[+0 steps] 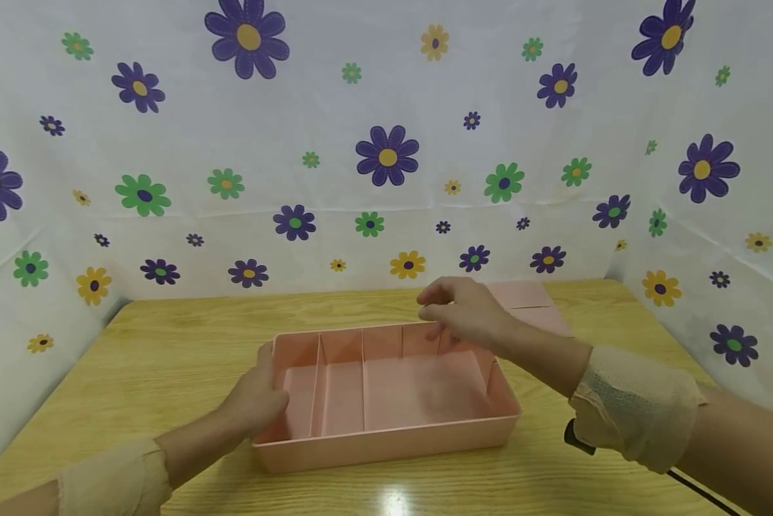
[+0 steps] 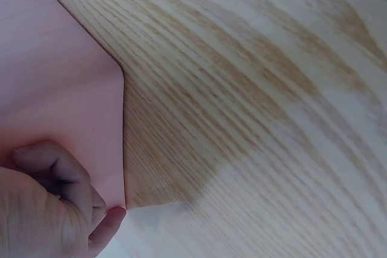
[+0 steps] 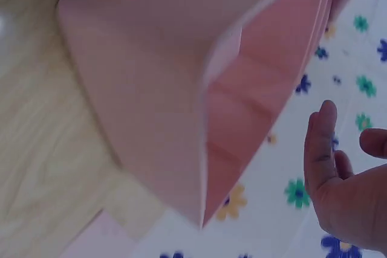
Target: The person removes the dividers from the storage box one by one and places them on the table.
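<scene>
A pink plastic organizer box (image 1: 386,443) sits on the wooden table, two upright dividers parting its left end into narrow compartments. At its left wall, my left hand (image 1: 253,401) grips the rim, thumb on the inner side and fingers outside. The left wrist view catches that hand (image 2: 51,203) with bent fingers against the pink wall (image 2: 66,89). Above the box's far right part hovers my right hand (image 1: 466,308), fingers loosely bent and nothing in them. In the right wrist view this hand (image 3: 347,185) is apart from the box (image 3: 145,77), beyond its rim.
Flat pink pieces (image 1: 541,319) lie on the table behind the box's far right corner, partly hidden by the right hand. The wooden table (image 1: 186,322) is bordered at the back and sides by a white cloth (image 1: 334,107) with printed flowers.
</scene>
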{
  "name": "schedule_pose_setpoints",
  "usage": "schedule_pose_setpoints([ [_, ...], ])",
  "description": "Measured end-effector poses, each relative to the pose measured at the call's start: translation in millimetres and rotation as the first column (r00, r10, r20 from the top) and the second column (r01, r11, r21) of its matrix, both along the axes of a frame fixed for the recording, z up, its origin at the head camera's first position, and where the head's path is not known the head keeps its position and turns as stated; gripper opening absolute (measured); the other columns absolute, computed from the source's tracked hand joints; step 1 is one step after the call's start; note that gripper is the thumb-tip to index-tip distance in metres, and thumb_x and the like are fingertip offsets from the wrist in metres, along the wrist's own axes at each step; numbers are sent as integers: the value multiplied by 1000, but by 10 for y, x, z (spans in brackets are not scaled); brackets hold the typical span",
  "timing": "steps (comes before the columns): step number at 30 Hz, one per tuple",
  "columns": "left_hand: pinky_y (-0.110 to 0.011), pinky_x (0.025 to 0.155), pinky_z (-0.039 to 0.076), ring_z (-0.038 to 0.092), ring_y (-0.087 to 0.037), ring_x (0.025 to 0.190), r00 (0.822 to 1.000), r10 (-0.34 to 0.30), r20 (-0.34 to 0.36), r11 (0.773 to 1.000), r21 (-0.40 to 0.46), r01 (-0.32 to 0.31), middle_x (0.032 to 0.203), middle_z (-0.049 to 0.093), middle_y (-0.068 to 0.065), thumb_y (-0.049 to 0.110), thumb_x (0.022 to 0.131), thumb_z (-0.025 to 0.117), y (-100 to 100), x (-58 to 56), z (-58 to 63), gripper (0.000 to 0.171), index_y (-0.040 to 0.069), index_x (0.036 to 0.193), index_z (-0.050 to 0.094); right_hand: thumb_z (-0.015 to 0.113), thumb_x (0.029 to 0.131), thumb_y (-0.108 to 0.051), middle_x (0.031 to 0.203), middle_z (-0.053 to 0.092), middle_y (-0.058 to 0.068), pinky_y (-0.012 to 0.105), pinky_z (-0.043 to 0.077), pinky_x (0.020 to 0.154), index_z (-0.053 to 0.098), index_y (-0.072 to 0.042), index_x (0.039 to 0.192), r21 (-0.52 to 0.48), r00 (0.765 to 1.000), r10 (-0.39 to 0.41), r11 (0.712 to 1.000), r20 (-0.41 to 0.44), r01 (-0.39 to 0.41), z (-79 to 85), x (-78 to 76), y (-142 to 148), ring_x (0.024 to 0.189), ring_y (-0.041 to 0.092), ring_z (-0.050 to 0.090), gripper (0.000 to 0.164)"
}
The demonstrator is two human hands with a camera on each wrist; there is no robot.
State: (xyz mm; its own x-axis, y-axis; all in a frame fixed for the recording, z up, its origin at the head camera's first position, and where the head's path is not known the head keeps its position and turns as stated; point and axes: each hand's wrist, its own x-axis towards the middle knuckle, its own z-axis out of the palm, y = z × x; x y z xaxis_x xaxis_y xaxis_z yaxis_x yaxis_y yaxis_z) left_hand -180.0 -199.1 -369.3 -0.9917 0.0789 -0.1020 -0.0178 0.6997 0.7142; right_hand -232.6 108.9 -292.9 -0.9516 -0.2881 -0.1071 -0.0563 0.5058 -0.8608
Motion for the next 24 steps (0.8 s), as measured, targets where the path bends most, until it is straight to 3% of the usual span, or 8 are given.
schedule_pose_setpoints([
  [7,-45,75,51,58,-33,94,1000,-5,-10,1000,21,6,114,59,-32,-6,77,47,2,-9,7,76,-8,147,15,63,94,-13,112,64,16,36,59,64,57,4,128,-126,975,66,991,211,-40,-185,201,-440,80,23,64,38],
  [12,-44,75,51,58,-32,93,1000,-16,-9,1000,19,16,113,60,-32,-6,79,46,-4,-3,-6,75,-9,147,14,71,87,-16,124,57,18,36,58,64,37,6,147,-82,946,106,993,307,-85,-366,315,-654,83,25,63,73],
  [15,-46,77,51,58,-33,95,1000,-17,-5,1000,0,17,115,59,-33,-6,80,46,-12,-6,-7,75,-10,147,12,75,84,-16,130,55,20,32,56,60,29,7,151,-43,940,109,994,324,-101,-468,371,-767,83,25,65,84],
  [17,-47,78,51,58,-34,97,1000,-18,0,1000,-5,18,117,59,-34,-5,80,45,-19,-7,-3,75,-9,147,12,75,82,-16,106,65,16,29,49,51,42,11,140,-4,944,106,994,313,-110,-541,395,-847,68,20,62,71],
  [19,-47,79,51,58,-35,99,1000,-18,3,1000,-10,18,118,58,-34,-5,81,45,-23,-9,-1,75,-9,147,12,75,81,-14,83,64,9,27,42,48,61,11,109,43,953,108,991,283,-125,-610,407,-913,54,15,52,41],
  [20,-47,80,51,58,-35,99,1000,-17,2,1000,-10,17,118,59,-34,-5,81,45,-22,-8,0,74,-8,147,12,74,80,-12,69,59,7,26,38,47,61,9,97,65,956,114,989,270,-136,-636,409,-939,48,14,46,29],
  [22,-47,78,51,59,-35,98,1000,-16,1,1000,-5,16,116,59,-33,-5,80,45,-19,-6,-3,74,-8,147,13,69,78,-6,69,55,10,26,35,46,58,2,73,109,961,127,982,244,-157,-669,407,-975,44,13,39,15],
  [24,-47,78,51,59,-34,97,1000,-15,-5,1000,-9,15,114,60,-33,-5,80,46,-12,-6,-7,74,-8,146,14,64,76,0,96,57,20,26,36,47,56,0,65,134,964,135,976,229,-169,-676,404,-992,46,14,42,14],
])
